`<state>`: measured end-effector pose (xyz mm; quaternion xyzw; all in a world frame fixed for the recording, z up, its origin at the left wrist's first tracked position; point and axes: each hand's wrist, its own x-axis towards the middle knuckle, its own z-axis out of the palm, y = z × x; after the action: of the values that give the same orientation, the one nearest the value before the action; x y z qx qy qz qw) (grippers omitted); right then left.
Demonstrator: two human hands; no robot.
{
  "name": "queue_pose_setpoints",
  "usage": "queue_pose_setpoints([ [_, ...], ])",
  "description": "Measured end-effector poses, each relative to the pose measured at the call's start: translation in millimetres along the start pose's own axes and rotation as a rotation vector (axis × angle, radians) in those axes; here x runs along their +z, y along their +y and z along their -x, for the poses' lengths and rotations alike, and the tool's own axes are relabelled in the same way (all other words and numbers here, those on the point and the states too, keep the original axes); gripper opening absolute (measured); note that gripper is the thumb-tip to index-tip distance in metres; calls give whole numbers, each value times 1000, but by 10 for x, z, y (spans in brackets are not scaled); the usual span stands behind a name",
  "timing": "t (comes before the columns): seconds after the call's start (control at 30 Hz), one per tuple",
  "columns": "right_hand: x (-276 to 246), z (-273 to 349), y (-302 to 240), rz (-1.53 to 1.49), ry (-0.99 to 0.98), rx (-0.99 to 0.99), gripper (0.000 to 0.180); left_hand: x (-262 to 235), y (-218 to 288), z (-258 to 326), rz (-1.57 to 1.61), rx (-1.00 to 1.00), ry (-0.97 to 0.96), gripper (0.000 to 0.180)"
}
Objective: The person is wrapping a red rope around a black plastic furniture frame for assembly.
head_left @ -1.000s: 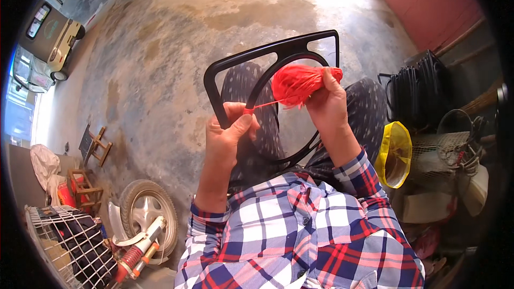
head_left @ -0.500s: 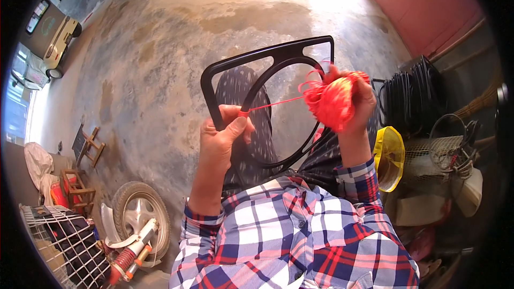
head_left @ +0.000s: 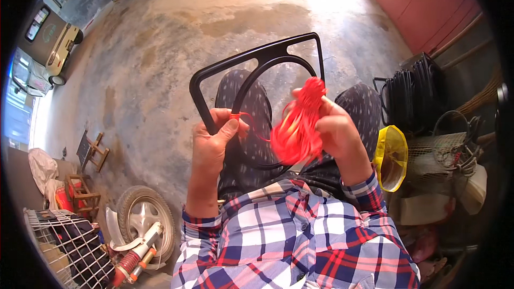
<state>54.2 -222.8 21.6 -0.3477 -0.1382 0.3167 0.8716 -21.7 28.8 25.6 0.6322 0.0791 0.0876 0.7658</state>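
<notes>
A black frame (head_left: 235, 56) with a round opening inside a squared outer border stands tilted over my knees. My left hand (head_left: 210, 142) is closed on its left part, the thumb pressed beside a few turns of red cord (head_left: 235, 117) wound round the inner ring. From there a slack strand loops across to a loose hank of red cord (head_left: 297, 128). That hank hangs from my right hand (head_left: 337, 128), whose fingers grip it near its upper part, over the ring's right side. The lower right of the frame is hidden behind the hank and hand.
At the right stand a stack of black frames (head_left: 409, 93), a yellow-rimmed bag (head_left: 390, 159) and a wire mesh cage (head_left: 436, 150). On the left lie a wheel (head_left: 144, 215), a white wire basket (head_left: 75, 246) and small wooden stools (head_left: 92, 151). A vehicle (head_left: 51, 43) is parked far left.
My right hand has brought the hank left and lower, and it now hangs down. The strand, taut before, has gone slack. The frame and my left hand have shifted slightly left.
</notes>
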Motion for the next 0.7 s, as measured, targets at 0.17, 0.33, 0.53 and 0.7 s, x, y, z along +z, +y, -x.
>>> queue_pose_setpoints([
  [0.17,379,-77,-113,384,-149,-17,62,-7,-72,-2,-143,79,0,11],
  [0.33,494,-362,-123,786,105,-133,36,206,104,30,-386,361,-112,24],
  [0.53,523,-431,-70,805,138,-301,20,315,124,-28,-406,554,-250,41],
  [0.7,-49,-354,162,-87,-86,-61,23,212,53,90,278,134,-277,54],
])
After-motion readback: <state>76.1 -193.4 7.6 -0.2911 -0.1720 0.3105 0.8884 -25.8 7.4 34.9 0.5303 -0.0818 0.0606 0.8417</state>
